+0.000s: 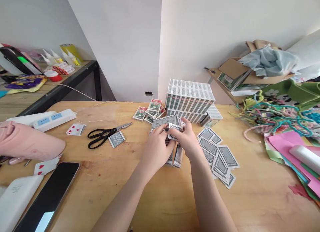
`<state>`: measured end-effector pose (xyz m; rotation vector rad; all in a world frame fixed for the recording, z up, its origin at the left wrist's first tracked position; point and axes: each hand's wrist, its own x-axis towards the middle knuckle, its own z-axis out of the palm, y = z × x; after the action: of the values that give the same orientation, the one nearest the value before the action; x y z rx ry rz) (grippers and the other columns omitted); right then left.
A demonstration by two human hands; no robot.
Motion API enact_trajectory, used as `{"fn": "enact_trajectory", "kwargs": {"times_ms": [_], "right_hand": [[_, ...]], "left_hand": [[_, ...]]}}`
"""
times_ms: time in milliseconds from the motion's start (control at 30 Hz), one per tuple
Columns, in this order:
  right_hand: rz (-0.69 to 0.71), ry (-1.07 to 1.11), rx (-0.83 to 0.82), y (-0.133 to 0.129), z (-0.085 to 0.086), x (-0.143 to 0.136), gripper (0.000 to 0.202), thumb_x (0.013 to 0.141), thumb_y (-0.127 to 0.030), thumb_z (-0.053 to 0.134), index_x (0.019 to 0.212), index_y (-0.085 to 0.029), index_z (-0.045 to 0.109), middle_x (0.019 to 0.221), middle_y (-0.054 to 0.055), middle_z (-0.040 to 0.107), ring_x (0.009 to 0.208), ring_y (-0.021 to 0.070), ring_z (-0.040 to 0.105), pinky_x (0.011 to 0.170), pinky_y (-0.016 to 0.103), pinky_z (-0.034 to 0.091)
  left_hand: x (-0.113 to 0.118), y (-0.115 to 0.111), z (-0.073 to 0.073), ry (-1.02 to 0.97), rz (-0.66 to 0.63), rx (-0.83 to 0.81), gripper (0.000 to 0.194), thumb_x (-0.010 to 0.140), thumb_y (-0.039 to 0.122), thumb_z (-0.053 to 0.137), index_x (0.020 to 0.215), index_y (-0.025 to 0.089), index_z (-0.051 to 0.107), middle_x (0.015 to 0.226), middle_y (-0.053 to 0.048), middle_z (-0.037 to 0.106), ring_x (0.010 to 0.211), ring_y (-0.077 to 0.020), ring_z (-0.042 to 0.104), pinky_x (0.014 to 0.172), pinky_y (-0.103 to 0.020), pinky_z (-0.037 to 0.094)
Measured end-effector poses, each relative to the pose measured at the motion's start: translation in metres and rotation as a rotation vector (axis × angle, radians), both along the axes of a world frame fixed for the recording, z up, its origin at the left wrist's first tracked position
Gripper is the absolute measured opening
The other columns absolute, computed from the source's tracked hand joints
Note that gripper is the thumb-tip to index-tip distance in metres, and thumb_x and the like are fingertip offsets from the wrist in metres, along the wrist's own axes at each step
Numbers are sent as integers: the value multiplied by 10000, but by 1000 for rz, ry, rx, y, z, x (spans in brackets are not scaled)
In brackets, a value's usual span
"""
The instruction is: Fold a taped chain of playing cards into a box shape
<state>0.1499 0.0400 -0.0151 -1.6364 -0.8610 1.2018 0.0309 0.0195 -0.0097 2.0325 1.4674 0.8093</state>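
In the middle of the table stands a box-like structure of folded playing cards (pixel 163 120) with grey patterned backs. My left hand (pixel 158 143) is closed around its near left side, fingers over the top. My right hand (pixel 187 138) grips a playing card (pixel 174 127) at the structure's right side, thumb pressed against it. The fingertips of both hands nearly meet, and the inner folds are partly hidden. To the right of my right hand, loose playing cards (pixel 227 157) lie spread face down. Behind the structure are a few card boxes (pixel 155 106) and a large stack of card boxes (pixel 190 95).
Black-handled scissors (pixel 101 135) lie to the left beside a folded card (pixel 116 139). Farther left are a power strip (pixel 55 119), a pink pouch (pixel 30 142) and a phone (pixel 50 195). Yarn (pixel 270 115) and coloured paper (pixel 287 148) lie on the right.
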Motion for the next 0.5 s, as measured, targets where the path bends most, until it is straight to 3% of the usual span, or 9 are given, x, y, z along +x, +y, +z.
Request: {"fn": "enact_trajectory", "kwargs": {"times_ms": [200,333,433,500], "right_hand": [[80,176,-18,-3,8,4,910,602,-301,747,1385,-218,290,1047,67,632,831,206,645,630,272,514],[174,270,-11,-5,9,7,833,649,-381,766,1347,-221,341,1054,69,636,797,177,637,590,242,492],[190,281,1,-4,7,8,775,681,-416,752,1324,-211,372,1054,74,638,772,158,629,576,230,479],[193,270,0,-3,6,9,774,687,-418,748,1327,-202,371,1049,74,637,745,146,622,570,227,475]], "left_hand": [[-3,5,-4,-211,-64,-33,224,787,157,527,968,161,659,1359,-92,496,1281,-255,436,1086,-407,357],[-13,9,1,-478,-141,-239,220,719,102,510,832,185,680,1409,-36,456,1301,-253,419,1074,-382,367],[-20,12,4,-712,-135,-399,244,754,170,496,882,191,702,1404,-34,460,1296,-258,426,1027,-378,411],[-23,12,5,-723,-94,-431,216,784,239,520,856,186,717,1372,-47,492,1282,-264,439,1033,-389,399]]}}
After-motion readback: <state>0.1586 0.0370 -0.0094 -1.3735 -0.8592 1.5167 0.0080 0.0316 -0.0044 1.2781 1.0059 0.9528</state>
